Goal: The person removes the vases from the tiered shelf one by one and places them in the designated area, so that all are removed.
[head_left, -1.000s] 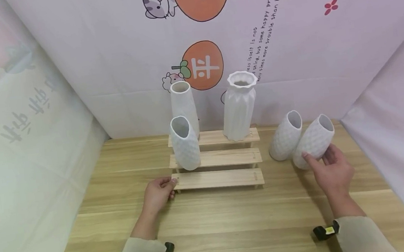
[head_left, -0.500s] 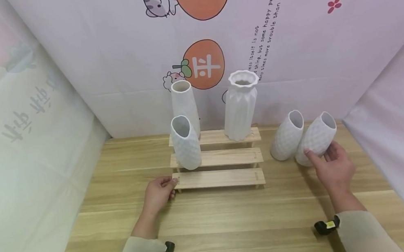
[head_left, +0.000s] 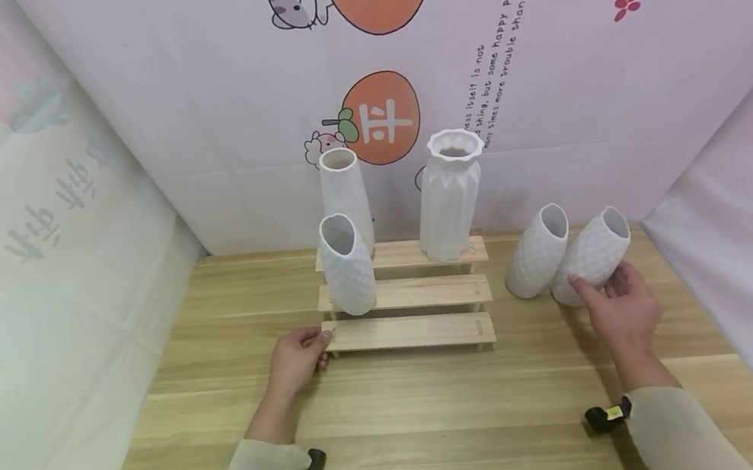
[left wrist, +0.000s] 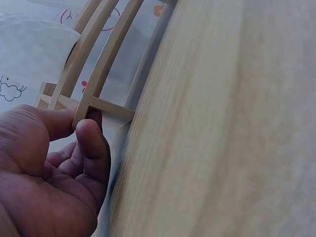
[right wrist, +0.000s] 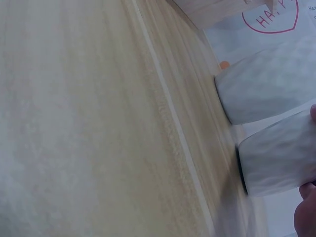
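Note:
At the front left corner of a three-step wooden rack, my left hand pinches the end of the lowest board between thumb and fingers. The left wrist view shows the thumb and a finger on that board end. On the right, my right hand grips the lower part of a white textured vase. Just left of it stands a matching white vase. A third textured vase is on the rack's middle step. In the right wrist view, only bits of the hand show beside the held vase.
On the rack's top step stand a smooth white vase at left and a pleated vase with a scalloped rim at right. Printed white cloth hangs behind and along both sides of the wooden table.
The vase in my right hand has shifted slightly away from me and to the right. My left hand stays on the rack's corner. The head view has tilted slightly.

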The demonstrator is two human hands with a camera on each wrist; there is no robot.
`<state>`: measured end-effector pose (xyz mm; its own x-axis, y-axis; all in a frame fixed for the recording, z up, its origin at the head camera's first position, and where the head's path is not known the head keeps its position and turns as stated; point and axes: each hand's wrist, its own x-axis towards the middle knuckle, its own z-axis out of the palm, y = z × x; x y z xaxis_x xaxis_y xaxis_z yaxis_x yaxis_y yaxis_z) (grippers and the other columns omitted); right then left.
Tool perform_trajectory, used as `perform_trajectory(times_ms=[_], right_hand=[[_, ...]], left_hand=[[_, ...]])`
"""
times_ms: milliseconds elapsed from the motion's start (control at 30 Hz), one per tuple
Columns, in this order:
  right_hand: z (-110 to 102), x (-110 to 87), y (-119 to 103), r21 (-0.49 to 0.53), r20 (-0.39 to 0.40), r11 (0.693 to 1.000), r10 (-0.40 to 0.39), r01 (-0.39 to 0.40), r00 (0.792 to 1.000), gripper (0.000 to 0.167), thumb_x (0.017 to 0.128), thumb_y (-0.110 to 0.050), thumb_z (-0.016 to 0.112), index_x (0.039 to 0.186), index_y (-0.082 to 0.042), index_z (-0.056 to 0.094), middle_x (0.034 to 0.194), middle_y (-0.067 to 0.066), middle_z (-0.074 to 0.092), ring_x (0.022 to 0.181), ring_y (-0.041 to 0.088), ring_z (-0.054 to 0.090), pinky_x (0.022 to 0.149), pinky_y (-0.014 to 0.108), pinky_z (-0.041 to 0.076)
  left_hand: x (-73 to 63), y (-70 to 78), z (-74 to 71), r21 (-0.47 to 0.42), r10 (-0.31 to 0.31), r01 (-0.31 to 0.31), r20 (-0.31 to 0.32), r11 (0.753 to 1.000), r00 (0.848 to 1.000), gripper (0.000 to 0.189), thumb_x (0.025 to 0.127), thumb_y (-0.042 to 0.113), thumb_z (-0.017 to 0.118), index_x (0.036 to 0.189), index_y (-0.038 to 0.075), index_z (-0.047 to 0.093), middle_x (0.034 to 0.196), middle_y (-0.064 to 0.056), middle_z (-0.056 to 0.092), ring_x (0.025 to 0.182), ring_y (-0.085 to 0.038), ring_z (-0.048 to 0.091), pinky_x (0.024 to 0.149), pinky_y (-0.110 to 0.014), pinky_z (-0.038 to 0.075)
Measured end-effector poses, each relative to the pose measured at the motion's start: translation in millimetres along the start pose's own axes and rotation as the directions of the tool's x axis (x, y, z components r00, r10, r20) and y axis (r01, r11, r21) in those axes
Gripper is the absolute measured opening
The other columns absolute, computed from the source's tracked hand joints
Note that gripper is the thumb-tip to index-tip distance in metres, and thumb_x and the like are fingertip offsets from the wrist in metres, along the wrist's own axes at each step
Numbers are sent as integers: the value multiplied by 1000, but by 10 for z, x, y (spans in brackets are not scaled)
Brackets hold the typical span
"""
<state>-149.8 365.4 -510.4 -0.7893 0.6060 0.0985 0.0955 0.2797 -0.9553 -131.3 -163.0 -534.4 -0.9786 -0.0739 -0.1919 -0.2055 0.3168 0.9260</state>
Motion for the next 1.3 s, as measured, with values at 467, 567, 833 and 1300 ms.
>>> perform_trajectory(times_ms=[467,567,833,1300], right_hand=[[46,0,-6,78,8,997,27,-27,1000,79,80,-19,92,148,-9,54,152,18,52,141,23,51,113,29,43],[60,-1,-2,60,13,998,2,-3,1000,78,82,-20,91,148,-9,53,153,19,51,142,24,50,114,29,43],[70,-1,41,26,4,997,-68,68,998,75,81,-20,92,145,-8,56,149,16,56,139,23,52,113,29,44],[3,-36,-12,33,-6,999,-17,18,1000,80,82,-23,91,150,-10,52,155,13,51,143,23,49,115,29,41]], left_hand=[[-16,19,-11,2,2,-2,-10,1000,1000,42,100,26,72,125,-7,68,86,-9,75,67,-20,69,59,-28,59],[-14,15,-16,0,-2,2,-8,1000,1000,43,100,27,72,125,-7,67,86,-9,75,66,-19,69,59,-28,58],[-19,10,-12,9,-8,8,-4,1000,1000,43,100,26,72,126,-8,67,86,-9,75,67,-19,68,58,-27,58],[1,-1,-4,9,-3,3,-3,1000,1000,42,100,28,72,125,-6,68,90,-8,76,71,-20,69,60,-28,59]])
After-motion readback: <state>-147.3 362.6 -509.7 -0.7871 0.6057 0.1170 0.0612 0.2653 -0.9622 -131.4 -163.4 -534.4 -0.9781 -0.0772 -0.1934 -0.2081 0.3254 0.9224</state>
